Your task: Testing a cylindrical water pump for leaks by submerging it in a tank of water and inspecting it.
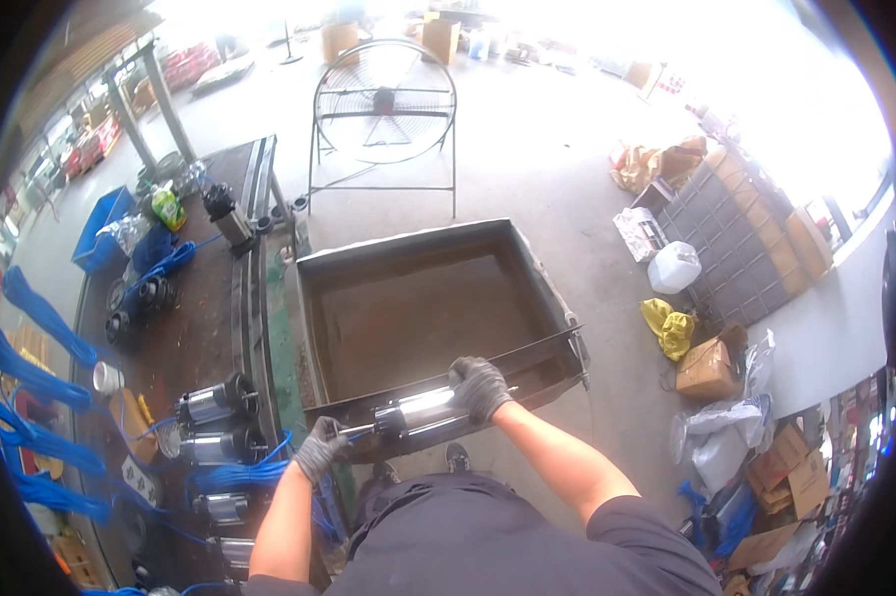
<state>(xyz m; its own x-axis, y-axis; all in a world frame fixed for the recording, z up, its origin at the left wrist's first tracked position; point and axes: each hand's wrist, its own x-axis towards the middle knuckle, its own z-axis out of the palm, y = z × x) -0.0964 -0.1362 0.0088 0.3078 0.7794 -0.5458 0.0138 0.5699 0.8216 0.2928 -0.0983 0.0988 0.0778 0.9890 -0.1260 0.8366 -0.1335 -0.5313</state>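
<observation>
A silver cylindrical pump motor (423, 409) with a black end lies nearly level over the near edge of a metal tank (309, 328) of brown liquid. My right hand (481, 387), in a dark grey glove, wraps around the motor's right part and hides some of its body. From the black end a thin shaft (360, 429) sticks out to the left. My left hand (319, 449), gloved too, is closed at that shaft's tip, its fingers partly hidden. Beneath the motor, a dark bar (537, 348) crosses the tank near its front.
On the dark workbench (185, 338) at left lie several similar motors (214, 404), blue cable coils (46, 382) and a blue bin (102, 230). A large round fan (384, 99) stands beyond the tank. Cartons (708, 368), a white jug (674, 266) and plastic bags (721, 437) sit on the right.
</observation>
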